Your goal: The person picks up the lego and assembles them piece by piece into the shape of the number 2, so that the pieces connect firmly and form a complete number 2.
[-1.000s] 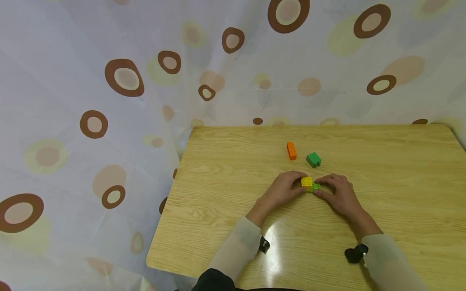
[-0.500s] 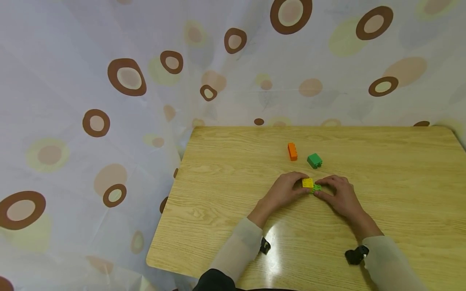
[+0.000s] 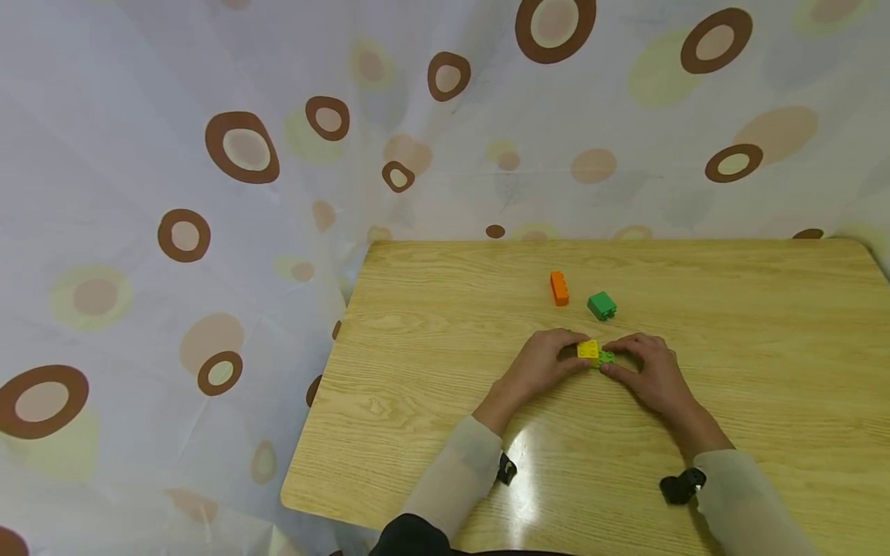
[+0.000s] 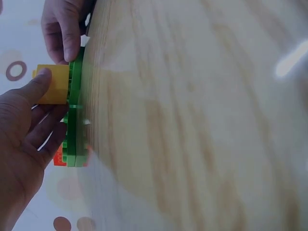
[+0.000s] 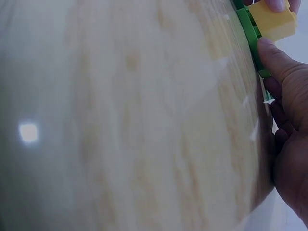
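A yellow block (image 3: 587, 349) sits on the studs of a flat light-green building plate (image 3: 606, 357), which lies on the table. My left hand (image 3: 542, 361) pinches the block between thumb and fingers. In the left wrist view, the thumb of the left hand (image 4: 21, 120) lies against one side of the yellow block (image 4: 58, 89). At the plate's right end, my right hand (image 3: 650, 372) holds the green plate between thumb and fingers. The right wrist view shows its thumb beside the yellow block (image 5: 272, 21), at the edge of the green plate (image 5: 250, 36).
Farther back on the wooden table (image 3: 431, 332) lie an orange block (image 3: 559, 289) and a dark green block (image 3: 601, 306). A spotted curtain (image 3: 445, 154) hangs behind and to the left of the table.
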A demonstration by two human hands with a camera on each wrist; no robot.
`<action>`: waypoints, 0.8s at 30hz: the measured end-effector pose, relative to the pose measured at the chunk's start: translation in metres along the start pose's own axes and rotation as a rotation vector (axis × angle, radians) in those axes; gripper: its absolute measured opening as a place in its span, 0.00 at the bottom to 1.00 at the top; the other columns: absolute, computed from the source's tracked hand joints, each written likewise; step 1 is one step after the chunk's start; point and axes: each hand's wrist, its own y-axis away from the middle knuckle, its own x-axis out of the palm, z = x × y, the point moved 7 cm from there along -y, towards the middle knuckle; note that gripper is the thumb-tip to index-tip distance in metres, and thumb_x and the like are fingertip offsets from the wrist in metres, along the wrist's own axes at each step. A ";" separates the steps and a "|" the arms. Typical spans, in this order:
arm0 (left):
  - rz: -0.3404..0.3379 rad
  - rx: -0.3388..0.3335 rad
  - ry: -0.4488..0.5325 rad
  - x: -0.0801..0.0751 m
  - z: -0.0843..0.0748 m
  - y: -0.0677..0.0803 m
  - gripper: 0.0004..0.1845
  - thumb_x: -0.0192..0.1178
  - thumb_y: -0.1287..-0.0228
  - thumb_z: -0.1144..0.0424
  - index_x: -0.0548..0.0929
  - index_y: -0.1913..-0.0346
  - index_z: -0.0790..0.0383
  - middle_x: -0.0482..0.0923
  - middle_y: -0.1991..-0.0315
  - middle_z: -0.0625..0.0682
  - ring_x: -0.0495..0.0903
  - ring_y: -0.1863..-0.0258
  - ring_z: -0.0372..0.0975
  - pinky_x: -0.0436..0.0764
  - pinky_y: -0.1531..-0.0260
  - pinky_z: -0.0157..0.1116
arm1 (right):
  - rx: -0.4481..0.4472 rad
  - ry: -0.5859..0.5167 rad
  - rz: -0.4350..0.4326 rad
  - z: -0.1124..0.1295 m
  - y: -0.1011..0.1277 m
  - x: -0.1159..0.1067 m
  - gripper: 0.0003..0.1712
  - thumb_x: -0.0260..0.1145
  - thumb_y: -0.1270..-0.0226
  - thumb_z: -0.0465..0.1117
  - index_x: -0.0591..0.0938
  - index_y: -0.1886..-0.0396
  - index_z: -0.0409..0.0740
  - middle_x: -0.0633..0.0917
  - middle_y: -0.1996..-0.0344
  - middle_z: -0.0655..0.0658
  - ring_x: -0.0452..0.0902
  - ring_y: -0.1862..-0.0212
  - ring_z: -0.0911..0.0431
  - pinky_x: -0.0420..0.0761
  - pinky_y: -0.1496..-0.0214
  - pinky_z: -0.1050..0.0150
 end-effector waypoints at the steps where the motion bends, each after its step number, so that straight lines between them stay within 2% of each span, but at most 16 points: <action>1: -0.002 0.006 -0.002 0.000 0.000 0.000 0.23 0.68 0.27 0.49 0.86 0.34 0.51 0.87 0.44 0.42 0.82 0.46 0.27 0.74 0.42 0.21 | 0.001 0.000 0.001 0.000 0.000 0.000 0.18 0.80 0.36 0.39 0.89 0.48 0.41 0.86 0.50 0.36 0.69 0.39 0.30 0.60 0.42 0.26; 6: -0.010 0.027 -0.028 -0.002 -0.001 0.001 0.23 0.68 0.27 0.49 0.86 0.34 0.52 0.88 0.45 0.43 0.82 0.49 0.28 0.75 0.44 0.21 | 0.007 0.005 0.004 0.000 0.001 0.001 0.18 0.81 0.37 0.39 0.89 0.48 0.42 0.86 0.50 0.36 0.69 0.39 0.32 0.60 0.41 0.27; 16: 0.035 0.032 -0.116 -0.003 -0.009 -0.001 0.24 0.66 0.25 0.49 0.84 0.31 0.52 0.86 0.40 0.44 0.83 0.41 0.33 0.73 0.36 0.25 | -0.002 0.010 0.006 0.002 0.001 -0.002 0.19 0.80 0.36 0.39 0.88 0.47 0.40 0.85 0.49 0.35 0.68 0.38 0.29 0.59 0.41 0.26; 24: 0.022 0.048 -0.125 -0.002 -0.007 -0.003 0.24 0.65 0.25 0.48 0.84 0.32 0.53 0.86 0.39 0.45 0.83 0.40 0.31 0.73 0.37 0.23 | -0.007 0.011 -0.001 0.001 -0.002 -0.001 0.19 0.81 0.37 0.38 0.89 0.47 0.40 0.85 0.49 0.35 0.69 0.38 0.29 0.59 0.41 0.26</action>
